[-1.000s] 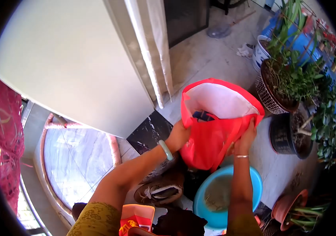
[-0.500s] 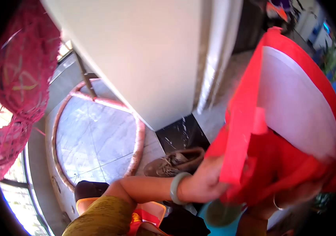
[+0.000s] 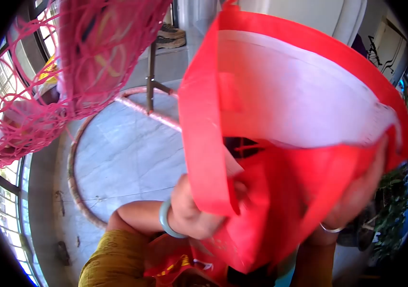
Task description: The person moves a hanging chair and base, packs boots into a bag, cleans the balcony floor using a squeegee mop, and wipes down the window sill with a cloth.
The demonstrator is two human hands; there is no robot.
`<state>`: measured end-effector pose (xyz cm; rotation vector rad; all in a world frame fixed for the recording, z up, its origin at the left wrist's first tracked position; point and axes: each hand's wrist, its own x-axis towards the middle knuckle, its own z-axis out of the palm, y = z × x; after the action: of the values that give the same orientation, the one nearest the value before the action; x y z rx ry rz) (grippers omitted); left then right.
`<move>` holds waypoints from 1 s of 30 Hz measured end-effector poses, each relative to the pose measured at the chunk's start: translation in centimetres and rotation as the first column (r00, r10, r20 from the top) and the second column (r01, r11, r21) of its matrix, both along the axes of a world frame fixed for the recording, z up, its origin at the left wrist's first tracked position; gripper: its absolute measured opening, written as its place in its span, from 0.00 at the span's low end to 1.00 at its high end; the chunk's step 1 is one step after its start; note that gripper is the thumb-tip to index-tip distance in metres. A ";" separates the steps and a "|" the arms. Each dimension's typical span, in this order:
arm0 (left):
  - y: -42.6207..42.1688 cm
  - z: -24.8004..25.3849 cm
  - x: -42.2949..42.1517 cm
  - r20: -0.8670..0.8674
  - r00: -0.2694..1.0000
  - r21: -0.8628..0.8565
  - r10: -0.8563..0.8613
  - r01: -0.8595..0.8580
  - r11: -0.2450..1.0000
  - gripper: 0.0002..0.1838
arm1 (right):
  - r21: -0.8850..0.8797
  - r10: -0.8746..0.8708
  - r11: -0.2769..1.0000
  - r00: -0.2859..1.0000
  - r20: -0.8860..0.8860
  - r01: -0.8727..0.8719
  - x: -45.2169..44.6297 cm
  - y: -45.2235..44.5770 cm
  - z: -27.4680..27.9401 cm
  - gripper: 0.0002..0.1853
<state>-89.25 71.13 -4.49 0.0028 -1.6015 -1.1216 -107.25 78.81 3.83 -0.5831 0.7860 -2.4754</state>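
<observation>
A large red tote bag [image 3: 275, 201] with a pale lining fills the right half of the view, its mouth tilted toward me. My left hand [image 3: 195, 213], with a pale green bangle on the wrist, is closed on the bag's left side, where a broad red handle hangs over it. At the opposite side my right hand [image 3: 359, 193], wearing a thin silver bracelet, grips the bag near its rim; it is blurred and partly covered by the fabric. Something dark shows inside the mouth. Below the bag, red cloth with yellow marks [image 3: 180, 265] shows near my lap.
A pink net bag [image 3: 103, 62] hangs at upper left beside a barred window. Behind it, a round tube frame [image 3: 77, 186] rests on the tiled floor. Shoes [image 3: 170, 37] sit at the back, and leafy plants [image 3: 388, 215] stand at right.
The red bag has shifted left and looms larger in view, with both hands still on it. My view has turned, so the white panel and brown shoe have left sight or are covered.
</observation>
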 end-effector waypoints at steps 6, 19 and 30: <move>-0.8 -2.1 14.4 0.524 0.847 0.099 0.089 -0.164 0.981 0.13 | 0.443 0.387 0.861 0.887 -0.254 -0.249 8.9 -4.9 -7.6 0.19; -5.7 -11.7 20.5 0.714 0.683 0.500 0.154 -0.651 0.571 0.11 | 0.665 0.747 0.578 0.634 -0.199 -0.473 17.7 -17.4 -25.2 0.13; -25.3 -10.3 10.9 0.527 0.686 0.078 0.501 -0.626 0.776 0.13 | 0.327 0.266 0.945 0.555 -0.788 0.011 9.0 -35.8 -18.4 0.13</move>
<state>-78.31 45.87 -14.79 0.9714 -1.6891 -0.8388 -98.22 42.98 -14.53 -1.6795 1.3590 -1.7780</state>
